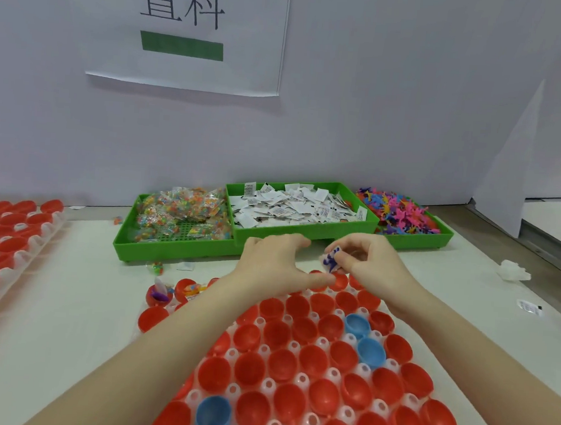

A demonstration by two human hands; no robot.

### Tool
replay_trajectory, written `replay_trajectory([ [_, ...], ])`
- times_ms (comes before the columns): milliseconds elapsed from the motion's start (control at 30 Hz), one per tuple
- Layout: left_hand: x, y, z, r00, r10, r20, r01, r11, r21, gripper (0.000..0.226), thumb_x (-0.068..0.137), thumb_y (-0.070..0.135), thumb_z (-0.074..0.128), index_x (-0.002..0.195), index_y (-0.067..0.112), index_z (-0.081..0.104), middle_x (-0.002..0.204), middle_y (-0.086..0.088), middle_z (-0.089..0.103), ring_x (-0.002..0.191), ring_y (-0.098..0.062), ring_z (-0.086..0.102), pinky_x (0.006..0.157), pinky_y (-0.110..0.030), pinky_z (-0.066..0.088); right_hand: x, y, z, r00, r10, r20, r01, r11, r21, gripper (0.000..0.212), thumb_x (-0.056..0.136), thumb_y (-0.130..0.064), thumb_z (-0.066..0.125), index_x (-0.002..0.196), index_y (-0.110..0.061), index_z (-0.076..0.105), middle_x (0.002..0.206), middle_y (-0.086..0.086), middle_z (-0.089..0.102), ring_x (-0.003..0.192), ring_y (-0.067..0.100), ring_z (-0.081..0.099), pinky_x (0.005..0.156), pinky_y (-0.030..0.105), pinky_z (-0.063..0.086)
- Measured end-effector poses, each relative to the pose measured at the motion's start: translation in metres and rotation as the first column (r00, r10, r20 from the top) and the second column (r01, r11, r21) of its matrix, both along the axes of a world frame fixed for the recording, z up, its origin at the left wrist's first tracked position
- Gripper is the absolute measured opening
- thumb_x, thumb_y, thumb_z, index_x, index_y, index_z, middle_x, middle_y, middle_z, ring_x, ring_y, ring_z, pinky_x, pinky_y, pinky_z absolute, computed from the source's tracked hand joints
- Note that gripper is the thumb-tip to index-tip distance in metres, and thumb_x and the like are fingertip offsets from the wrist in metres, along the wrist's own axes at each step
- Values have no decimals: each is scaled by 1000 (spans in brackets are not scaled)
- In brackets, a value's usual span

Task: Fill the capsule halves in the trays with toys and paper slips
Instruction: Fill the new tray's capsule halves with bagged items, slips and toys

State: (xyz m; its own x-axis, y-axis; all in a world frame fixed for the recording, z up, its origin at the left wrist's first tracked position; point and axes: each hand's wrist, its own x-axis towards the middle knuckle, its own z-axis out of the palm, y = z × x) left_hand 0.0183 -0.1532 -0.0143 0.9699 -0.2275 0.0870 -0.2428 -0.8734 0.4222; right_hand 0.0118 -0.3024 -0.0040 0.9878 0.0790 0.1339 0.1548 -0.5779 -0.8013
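Pinching a purple toy (331,261) — right hand (365,261) before green bins (177,248).

The desk (77,301) was pale and stood against a white wall. On it lay a clear tray (321,374) of red and blue capsule halves in front, a second capsule tray (8,246) at the left edge, and three green bins (177,250) along the back. Loose on the surface were a small bead packet (157,267), crumpled clear plastic (514,271) and a printed slip (529,306) at the right.
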Motion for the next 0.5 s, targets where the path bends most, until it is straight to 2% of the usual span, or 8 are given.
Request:
replay_trajectory([
  [67, 8, -2, -8, 998, -52, -27, 54, 993, 105, 79, 70, 70, 56, 134, 25, 43, 126, 10, 58, 119, -14, 49, 96, -33, 28, 4, 1, -8, 999, 31, 33, -29, 998, -55, 20, 87, -1, 57, 76, -17, 65, 82, 8, 69, 76, 17, 62, 72, 26, 49],
  [167, 15, -5, -15, 993, -107, -46, 113, 981, 159, 68, 70, 70, 57, 123, 26, 54, 103, 14, 65, 107, -13, 57, 83, -30, 29, 8, 2, -19, 992, 87, 93, -75, 989, -125, 22, 84, 1, 58, 74, -17, 64, 80, 5, 65, 75, 16, 60, 66, 16, 44],
  [267, 18, -5, -20, 990, -135, -47, 140, 983, 119, 50, 73, 64, 60, 106, 27, 61, 75, 17, 53, 96, -15, 58, 75, -28, 28, 11, 3, -27, 976, 142, 166, -103, 969, -226, 15, 83, 2, 59, 79, -11, 67, 79, 3, 62, 73, 10, 52, 63, 8, 36],
  [367, 20, -5, -23, 988, -151, -30, 153, 983, 101, 44, 74, 60, 61, 102, 25, 63, 67, 16, 46, 88, -15, 57, 73, -28, 28, 13, 2, -31, 953, 195, 231, -123, 949, -291, 12, 81, 2, 60, 83, -7, 69, 75, -3, 59, 71, 8, 49, 63, 9, 35],
  [500, 22, -5, -25, 988, -154, -8, 154, 983, 101, 39, 74, 58, 62, 94, 25, 63, 66, 13, 47, 76, -13, 47, 71, -28, 29, 14, -3, -30, 907, 347, 238, -195, 848, -493, 12, 81, 0, 60, 87, -4, 70, 86, 8, 62, 81, 18, 49, 70, 20, 33],
])
